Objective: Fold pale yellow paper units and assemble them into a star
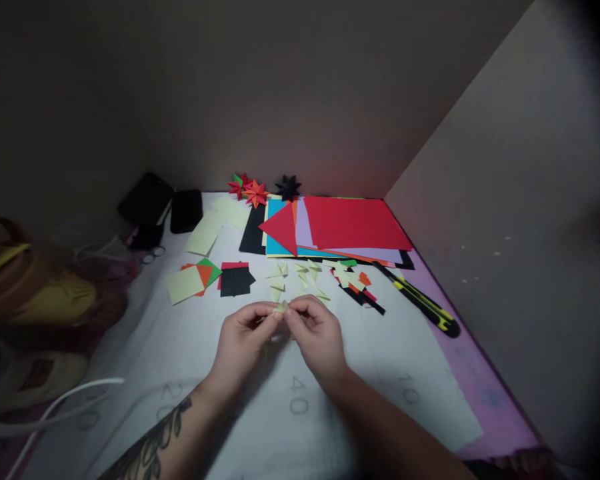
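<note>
Left hand: my left hand (pixel 245 340) has thumb and fingertips closed together, clamped on one side of a small pale paper (pixel 282 307).
Right hand: my right hand (pixel 321 337) pinches the other side the same way, its thumb near my left thumb.
Small pale paper: it sits between my fingertips, above the white sheet (pixel 380 427); its fold is mostly hidden, so I cannot tell how sharp the crease is.
Crease: it could go crooked, I judge, if one thumb presses harder than the other or the edges slip apart.
Tear: paper this small might rip if my hands pull against each other.
Folded pieces: several folded pieces (pixel 279 269) lie just beyond my fingers; a careless knuckle could flatten or scatter them.
Scraps: the coloured scraps (pixel 350 277) lie right of those pieces, and a sweep of my right hand could mix the two.
Cutter: the yellow-and-black cutter (pixel 423 303) lies further right; I cannot tell whether its blade is out, so reaching blindly there risks a nick.
</note>
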Tool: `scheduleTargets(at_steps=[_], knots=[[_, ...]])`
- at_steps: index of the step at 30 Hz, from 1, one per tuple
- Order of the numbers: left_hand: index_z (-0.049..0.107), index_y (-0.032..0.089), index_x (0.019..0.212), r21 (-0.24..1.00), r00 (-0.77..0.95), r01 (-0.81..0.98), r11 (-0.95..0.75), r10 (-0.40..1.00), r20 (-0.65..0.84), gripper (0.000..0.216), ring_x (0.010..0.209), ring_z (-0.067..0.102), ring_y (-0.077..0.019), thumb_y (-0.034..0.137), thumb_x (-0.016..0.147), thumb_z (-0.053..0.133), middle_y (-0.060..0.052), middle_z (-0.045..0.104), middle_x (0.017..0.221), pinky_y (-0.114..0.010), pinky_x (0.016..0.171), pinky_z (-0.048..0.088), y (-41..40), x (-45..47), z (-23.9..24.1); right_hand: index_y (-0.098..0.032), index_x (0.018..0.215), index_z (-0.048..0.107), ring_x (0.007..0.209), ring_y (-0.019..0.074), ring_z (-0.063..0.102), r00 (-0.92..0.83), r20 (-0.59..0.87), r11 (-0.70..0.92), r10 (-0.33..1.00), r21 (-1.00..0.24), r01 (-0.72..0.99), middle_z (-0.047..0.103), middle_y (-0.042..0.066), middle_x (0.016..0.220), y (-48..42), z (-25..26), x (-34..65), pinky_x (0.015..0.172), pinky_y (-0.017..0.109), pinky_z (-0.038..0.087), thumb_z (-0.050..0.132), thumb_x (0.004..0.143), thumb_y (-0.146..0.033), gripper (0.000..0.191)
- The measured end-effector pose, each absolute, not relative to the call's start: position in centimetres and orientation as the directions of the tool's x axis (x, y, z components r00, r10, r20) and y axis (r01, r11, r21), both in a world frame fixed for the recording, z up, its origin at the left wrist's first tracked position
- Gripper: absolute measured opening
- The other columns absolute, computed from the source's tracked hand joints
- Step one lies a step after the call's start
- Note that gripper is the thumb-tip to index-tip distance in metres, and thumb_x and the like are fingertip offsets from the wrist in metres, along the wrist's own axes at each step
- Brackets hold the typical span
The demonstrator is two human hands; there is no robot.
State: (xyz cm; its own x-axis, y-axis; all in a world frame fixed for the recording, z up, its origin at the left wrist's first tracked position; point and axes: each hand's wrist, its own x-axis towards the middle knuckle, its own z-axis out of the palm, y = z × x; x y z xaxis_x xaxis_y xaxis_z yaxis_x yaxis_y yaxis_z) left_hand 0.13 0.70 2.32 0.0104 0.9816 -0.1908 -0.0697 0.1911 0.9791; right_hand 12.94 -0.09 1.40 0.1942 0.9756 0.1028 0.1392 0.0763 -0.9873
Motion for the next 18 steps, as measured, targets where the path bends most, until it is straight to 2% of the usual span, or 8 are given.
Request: scheduleTargets(at_steps=[8, 18], knots=[[0.072, 0.017, 0.070, 0.989, 0.013, -0.058, 0.135, 0.991, -0.134, 0.009, 0.083, 0.067, -0.0200, 0.026, 0.073, 0.073, -0.007, 0.074, 0.088, -0.030, 0.078, 0.053, 0.76, 0.26, 2.36, -0.021, 0.066, 0.055, 0.069, 0.0153, 0.056, 0.201, 0.063, 0.038, 0.978, -0.991, 0.130, 0.054, 0.000, 0.069, -0.06, 1.17, 12.81, 0.054, 0.023, 0.045, 0.058, 0.079, -0.024, 0.013], [0.069, 0.016, 0.072, 0.968, -0.008, -0.122, 0.220, 0.975, -0.223, 0.012, 0.078, 0.066, -0.0182, 0.026, 0.068, 0.076, -0.006, 0.073, 0.083, -0.030, 0.077, 0.052, 0.74, 0.70, 2.32, -0.021, 0.066, 0.054, 0.067, 0.0147, 0.053, 0.236, 0.160, 0.107, 0.958, -0.969, 0.223, 0.054, -0.001, 0.069, 0.06, 1.17, 12.70, 0.060, 0.025, 0.043, 0.057, 0.077, -0.020, 0.012]])
